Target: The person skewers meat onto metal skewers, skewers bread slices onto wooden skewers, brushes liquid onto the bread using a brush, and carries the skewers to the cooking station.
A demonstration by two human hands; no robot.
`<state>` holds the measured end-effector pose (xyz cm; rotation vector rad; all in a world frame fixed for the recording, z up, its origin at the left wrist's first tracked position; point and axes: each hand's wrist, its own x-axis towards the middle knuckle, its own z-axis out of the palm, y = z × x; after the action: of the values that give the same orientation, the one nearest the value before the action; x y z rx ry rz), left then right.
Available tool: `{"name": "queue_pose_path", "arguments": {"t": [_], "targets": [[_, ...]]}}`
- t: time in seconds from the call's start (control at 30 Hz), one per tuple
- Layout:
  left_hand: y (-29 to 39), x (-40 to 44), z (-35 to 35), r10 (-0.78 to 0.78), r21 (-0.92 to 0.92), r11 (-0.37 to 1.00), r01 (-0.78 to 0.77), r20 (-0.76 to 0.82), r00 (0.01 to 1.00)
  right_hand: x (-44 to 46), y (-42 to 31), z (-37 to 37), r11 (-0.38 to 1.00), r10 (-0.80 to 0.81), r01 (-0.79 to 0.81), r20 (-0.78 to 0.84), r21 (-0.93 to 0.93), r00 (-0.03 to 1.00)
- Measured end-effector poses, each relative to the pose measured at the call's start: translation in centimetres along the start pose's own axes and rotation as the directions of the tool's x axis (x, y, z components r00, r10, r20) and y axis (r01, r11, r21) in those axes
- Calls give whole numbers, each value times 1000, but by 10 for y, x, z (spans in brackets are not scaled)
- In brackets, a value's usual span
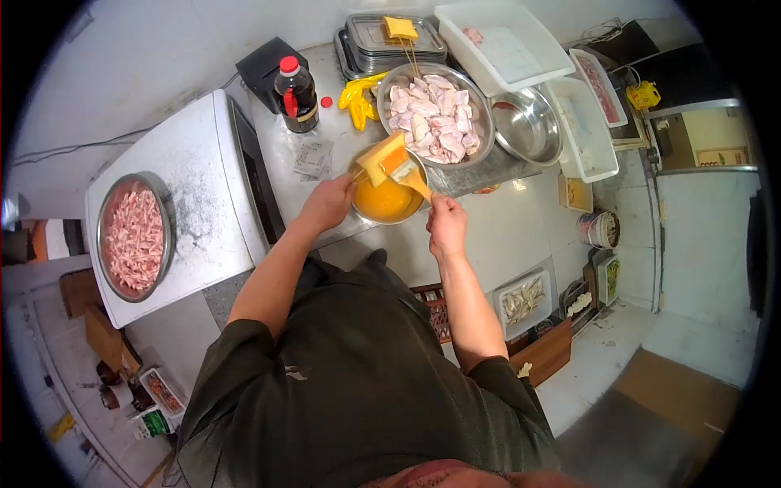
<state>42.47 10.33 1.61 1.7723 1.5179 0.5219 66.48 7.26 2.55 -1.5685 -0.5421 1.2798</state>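
My left hand [329,202] is closed on the skewer of a pale yellow slab [381,159], tilted above a steel bowl [365,213] of orange-yellow liquid [382,199]. In my right hand [447,221] is the wooden handle of a flat brush [413,177], its bristles against the slab's orange, wet-looking part. Behind the bowl stands a larger steel bowl [486,146] of raw poultry pieces [435,115]. Another yellow slab [400,28] on skewers lies on stacked metal trays [394,49].
Left of the bowls stand a dark bottle [299,96] with a red cap and a yellow plastic bag [358,99]. White tubs [506,42] and an empty steel bowl [529,124] are at the right. Raw meat strips [136,240] fill a bowl at far left.
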Motion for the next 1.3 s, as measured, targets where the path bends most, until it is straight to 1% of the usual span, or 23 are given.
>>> {"name": "queue_pose_path", "arguments": {"t": [0.07, 0.1, 0.17, 0.2, 0.27, 0.3, 0.37, 0.43, 0.5, 0.57, 0.6, 0.67, 0.7, 0.77, 0.83, 0.87, 0.97, 1.0, 1.1, 1.13, 1.2, 1.27, 1.3], "targets": [[4, 0, -4, -18, 103, 994, 23, -47, 999, 1, 16, -14, 988, -12, 4, -51, -156, 999], [2, 1, -7, 34, 132, 991, -20, -106, 994, 3, 21, -21, 971, -23, 7, -65, -238, 998], [-3, -3, -6, 131, 193, 977, -92, -202, 971, -5, 16, -39, 927, -108, 98, -6, -362, 994], [-8, -4, -4, 139, 205, 974, -93, -227, 964, -10, 9, -44, 873, -202, 188, 18, -451, 979], [-17, -5, -1, 157, 233, 968, -92, -278, 948, -18, -8, -47, 763, -343, 331, 85, -555, 935], [-18, -7, -1, 94, 207, 977, -43, -241, 966, -22, -16, -48, 695, -410, 394, 118, -601, 904], [-12, -9, -4, -21, 161, 986, 47, -157, 987, -30, -39, -42, 605, -464, 445, 162, -660, 871], [-12, -7, -3, -52, 164, 984, 66, -90, 995, -33, -54, -29, 421, -608, 582, 260, -695, 750], [-10, -8, -1, -70, 163, 984, 74, -32, 997, -30, -60, -17, 201, -691, 664, 376, -720, 617], [-5, -8, 3, -70, 158, 985, 66, 20, 997, -27, -53, -2, -6, -688, 708, 516, -706, 509], [-6, -7, 6, -40, 141, 989, 39, 9, 999, -27, -48, 6, -111, -673, 723, 587, -682, 450], [-8, -5, 10, 18, 107, 994, -16, -15, 1000, -39, -35, 17, -147, -599, 768, 674, -623, 432], [-10, -3, 8, -2, 108, 994, 6, -31, 1000, -44, -32, 20, -164, -559, 793, 718, -586, 415], [-15, -5, -2, -52, 104, 993, 58, -64, 997, -44, -29, 18, -91, -546, 806, 706, -584, 450], [-26, -6, -7, -57, 72, 995, 62, -73, 996, -27, -22, 3, -70, -488, 771, 696, -633, 527], [-29, -6, -9, -57, 58, 996, 61, -73, 996, -20, -23, 1, -50, -422, 724, 672, -688, 609], [-30, -6, -14, -41, -53, 998, 37, -76, 996, 8, -19, 15, -159, -261, 619, 637, -769, 725], [-31, -4, -15, -28, -59, 998, 23, -80, 996, 19, -11, 20, -145, -224, 600, 617, -787, 754], [-36, -3, -13, -29, -63, 998, 25, -67, 997, 30, 3, 37, -147, -117, 602, 618, -785, 777], [-38, -1, -13, -47, -54, 998, 44, -54, 997, 26, -6, 41, -98, -97, 598, 606, -795, 790], [-41, 0, -12, -63, -49, 997, 61, -41, 997, 26, -7, 23, 194, -204, 611, 578, -768, 790], [-43, 2, -12, -54, -54, 997, 52, -41, 998, 25, -9, -2, 468, -266, 589, 531, -659, 805], [-43, 3, -11, -54, -47, 998, 52, -35, 998, 21, -11, -14, 521, -273, 564, 501, -641, 821]]}}
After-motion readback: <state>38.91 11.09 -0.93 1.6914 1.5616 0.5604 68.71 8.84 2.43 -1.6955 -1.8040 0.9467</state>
